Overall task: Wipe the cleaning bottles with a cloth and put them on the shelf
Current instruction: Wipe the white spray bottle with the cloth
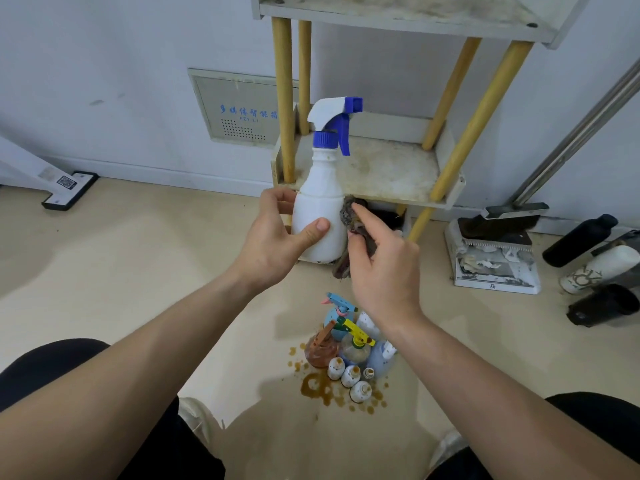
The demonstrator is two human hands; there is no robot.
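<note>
Clasping upright white plastic spray bottle with blue trigger (320, 188) in left hand (273, 244). Pressing crumpled dark grey cloth (349, 212), pinched in right hand (384, 271), against its right side.

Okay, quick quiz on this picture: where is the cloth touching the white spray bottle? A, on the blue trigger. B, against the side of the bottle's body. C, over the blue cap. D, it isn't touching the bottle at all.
B: the right hand presses the dark cloth against the side of the white spray bottle, well below its blue cap, while the left hand holds the body.
</note>
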